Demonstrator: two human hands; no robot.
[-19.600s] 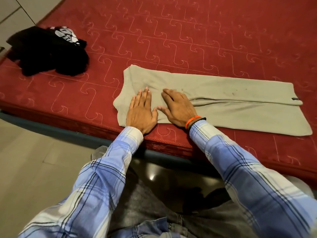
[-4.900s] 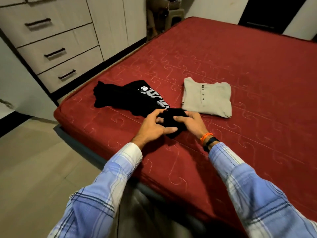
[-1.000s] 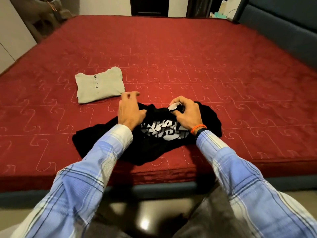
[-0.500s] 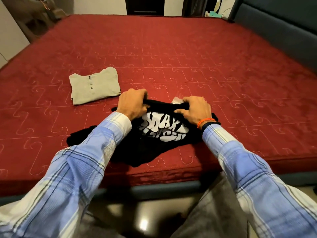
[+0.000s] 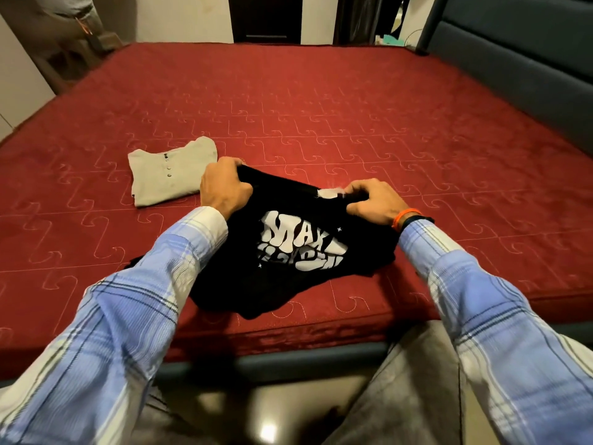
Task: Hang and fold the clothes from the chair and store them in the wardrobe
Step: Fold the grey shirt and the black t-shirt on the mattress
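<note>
A black T-shirt (image 5: 288, 274) with a white printed design lies crumpled near the front edge of the red mattress (image 5: 353, 123). My left hand (image 5: 224, 187) grips its upper edge on the left. My right hand (image 5: 372, 200) pinches the same edge on the right, beside a white neck label. The edge is stretched between both hands and lifted a little off the bed. A folded beige buttoned shirt (image 5: 170, 173) rests on the mattress just left of my left hand.
A dark blue headboard (image 5: 519, 65) runs along the bed's right side. Beyond the far edge stand a dark doorway (image 5: 266, 17) and, at the far left, a chair with clothes (image 5: 73, 30). Glossy floor shows below, by my knees.
Both hands have gone from sorting through the black T-shirt to gripping its top edge, and have drawn that edge taut and slightly up. The printed design now faces me.
</note>
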